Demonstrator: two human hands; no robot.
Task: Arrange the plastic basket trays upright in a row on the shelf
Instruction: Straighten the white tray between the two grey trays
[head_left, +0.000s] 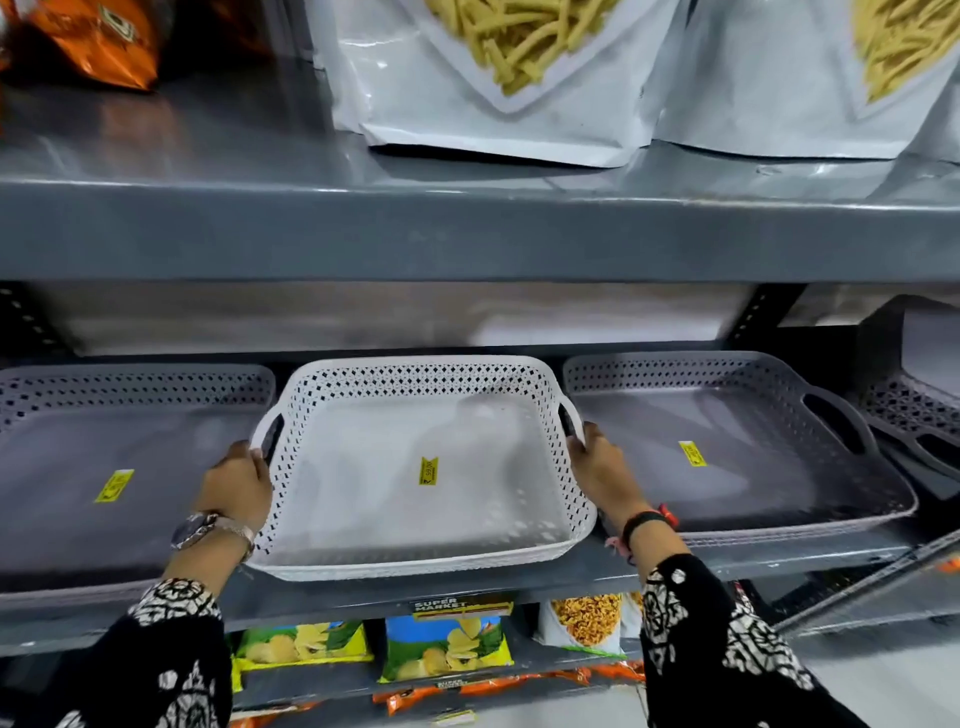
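We note the grey metal shelf (597, 577) carrying three trays laid flat, open side up, in a row. The white basket tray (410, 499) sits at the centre. At its 9 o'clock lies a grey basket tray (78, 452); at its 3 o'clock lies a second grey basket tray (737, 441). Each floor bears a yellow price sticker (428, 471). The white tray's right rim overlaps the left rim of the right grey tray; on the left we cannot tell whether the rims touch. Further toward 3 o'clock, more grey trays (914, 415) lean stacked at the frame edge.

At 12 o'clock, the upper shelf (467, 228) overhangs the row and limits headroom above the trays. On it stand white snack pouches (498, 88) and an orange packet (98, 41). At 6 o'clock, a lower shelf holds chip bags (447, 649).

Left hand (236, 486): fingers curled over the white tray's left handle cut-out, gripping it; watch on the wrist. Right hand (602, 467): fingers closed on the right handle, gripping it; bands on the wrist. Both patterned sleeves reach up from 6 o'clock, forearms roughly parallel, either side of the tray. The tray's near edge juts slightly past the shelf lip.
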